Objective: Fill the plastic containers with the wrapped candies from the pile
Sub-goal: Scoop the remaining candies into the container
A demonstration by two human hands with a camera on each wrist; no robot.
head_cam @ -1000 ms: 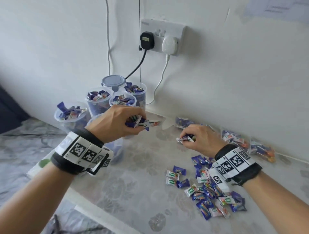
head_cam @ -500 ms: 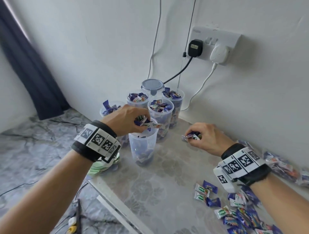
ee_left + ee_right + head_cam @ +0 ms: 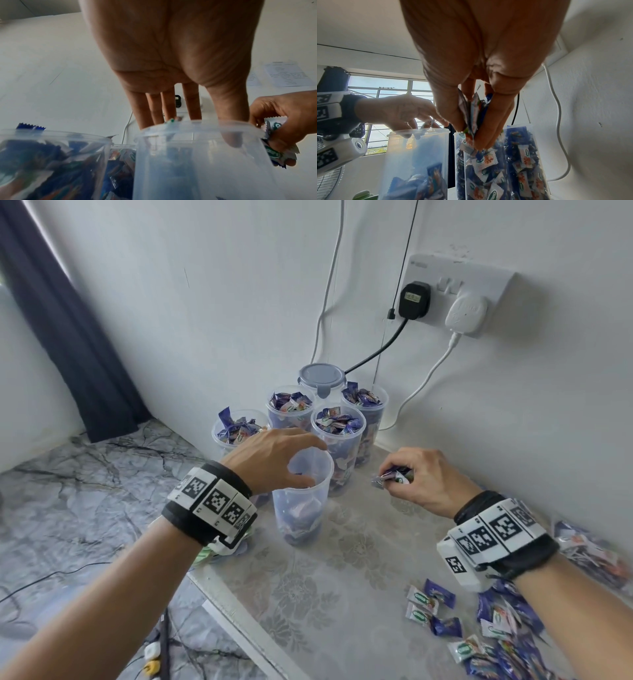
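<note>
A clear plastic container (image 3: 301,508) stands nearest on the table with a few candies at its bottom. My left hand (image 3: 308,465) hovers over its mouth, fingers spread and straight, the thumb dipping inside the rim (image 3: 229,135); it holds nothing. One candy (image 3: 428,123) shows at its fingertips. To the container's right, my right hand (image 3: 394,470) pinches a bunch of wrapped candies (image 3: 394,477) between thumb and fingers (image 3: 473,115). The loose pile of candies (image 3: 496,628) lies at the lower right.
Several filled containers (image 3: 337,436) stand behind the near one, with a lidded one (image 3: 321,374) against the wall. Clear bags of candy (image 3: 589,553) lie along the wall at right. Cables hang from the wall socket (image 3: 452,292). The table edge (image 3: 239,604) runs diagonally at left.
My left hand opened over the near container and no longer holds its candies. My right hand carried its candies closer to the containers. The head view swung left.
</note>
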